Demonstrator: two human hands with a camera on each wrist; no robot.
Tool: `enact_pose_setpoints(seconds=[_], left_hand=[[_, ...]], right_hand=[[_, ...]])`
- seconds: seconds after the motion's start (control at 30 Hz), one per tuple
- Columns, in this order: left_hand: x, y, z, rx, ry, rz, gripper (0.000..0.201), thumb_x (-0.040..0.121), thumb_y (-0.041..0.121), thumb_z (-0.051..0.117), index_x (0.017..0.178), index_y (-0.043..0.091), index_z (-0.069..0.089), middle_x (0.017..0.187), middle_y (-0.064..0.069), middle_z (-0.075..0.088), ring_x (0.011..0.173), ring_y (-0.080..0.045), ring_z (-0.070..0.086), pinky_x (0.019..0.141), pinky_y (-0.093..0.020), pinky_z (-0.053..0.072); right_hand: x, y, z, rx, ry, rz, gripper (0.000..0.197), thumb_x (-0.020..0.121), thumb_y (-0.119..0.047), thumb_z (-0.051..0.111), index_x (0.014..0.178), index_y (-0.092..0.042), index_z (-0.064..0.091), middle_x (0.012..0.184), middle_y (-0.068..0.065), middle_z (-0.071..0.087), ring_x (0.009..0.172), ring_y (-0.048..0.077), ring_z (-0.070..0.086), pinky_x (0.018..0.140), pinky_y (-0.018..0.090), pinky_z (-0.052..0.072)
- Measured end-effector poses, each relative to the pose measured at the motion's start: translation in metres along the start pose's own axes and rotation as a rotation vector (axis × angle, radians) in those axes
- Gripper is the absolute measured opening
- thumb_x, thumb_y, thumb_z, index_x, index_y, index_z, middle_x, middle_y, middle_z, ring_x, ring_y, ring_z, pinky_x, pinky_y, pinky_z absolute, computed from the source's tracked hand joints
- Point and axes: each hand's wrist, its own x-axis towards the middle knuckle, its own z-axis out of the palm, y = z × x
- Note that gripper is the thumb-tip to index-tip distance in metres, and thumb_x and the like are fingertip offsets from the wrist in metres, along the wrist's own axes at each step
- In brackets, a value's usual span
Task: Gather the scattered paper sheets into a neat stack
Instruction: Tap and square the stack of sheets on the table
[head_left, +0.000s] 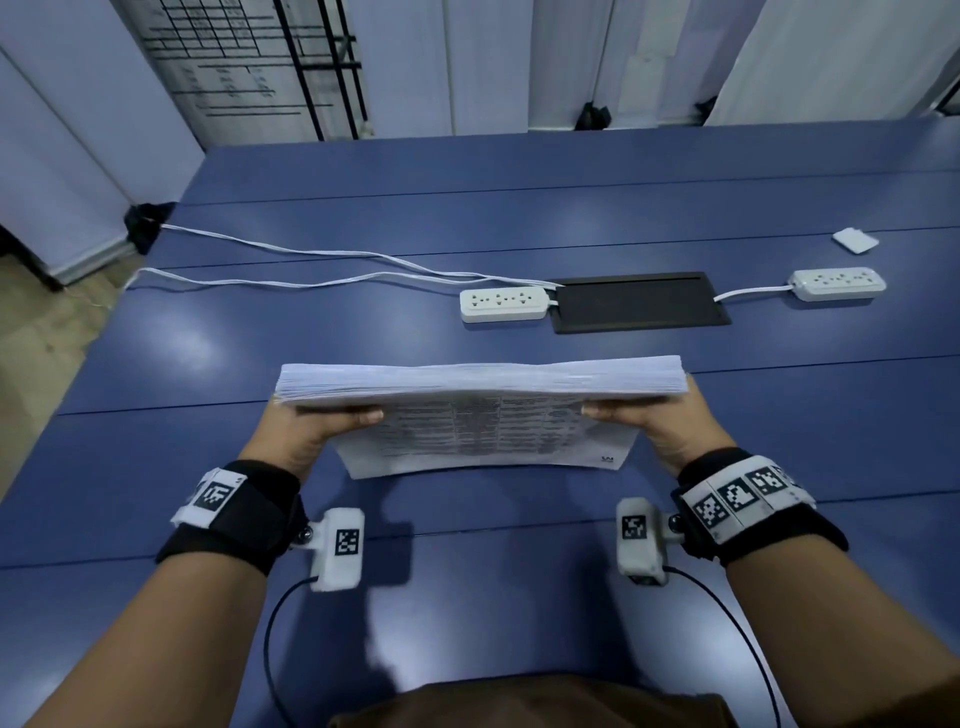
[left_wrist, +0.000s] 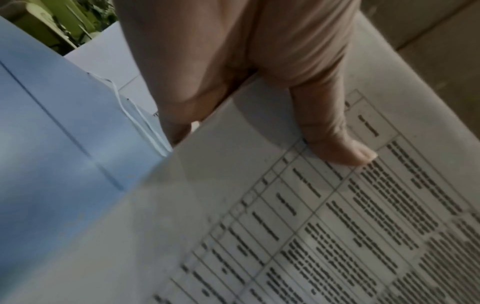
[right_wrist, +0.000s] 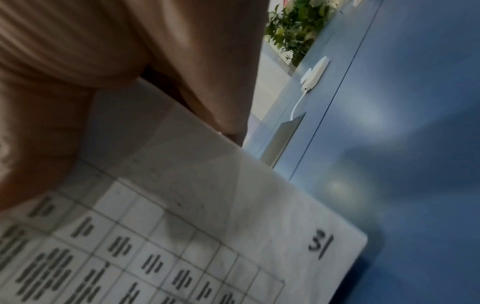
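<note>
Our left hand (head_left: 306, 431) and right hand (head_left: 660, 426) clamp the paper stack (head_left: 483, 410) between them. Thumbs press its printed face, fingers curl behind.

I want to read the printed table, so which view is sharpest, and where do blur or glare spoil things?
Head view: paper stack sharpest, print too small; glare patches on the table. Left wrist: print smeared. Right wrist: dim, blurred, hand shadowing the sheet.
</note>
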Motion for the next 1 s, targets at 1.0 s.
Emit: enact_pose_setpoints(seconds=[1.0], left_hand=[[-0.020, -0.030, 0.015, -0.089, 0.152, -0.113, 0.043, 0.055, -0.010, 0.082, 0.094, 0.004, 0.070, 0.086, -0.002, 0.076, 0.076, -0.010, 0.070, 0.070, -0.022, 0.055]], right_hand=[[-0.006, -0.048, 0.147, -1.560, -0.338, -0.516, 0.015, 0.089, -0.010, 0.053, 0.097, -0.021, 0.047, 0.088, -0.001, 0.065, 0.072, 0.028, 0.062, 0.048, 0.028, 0.021]])
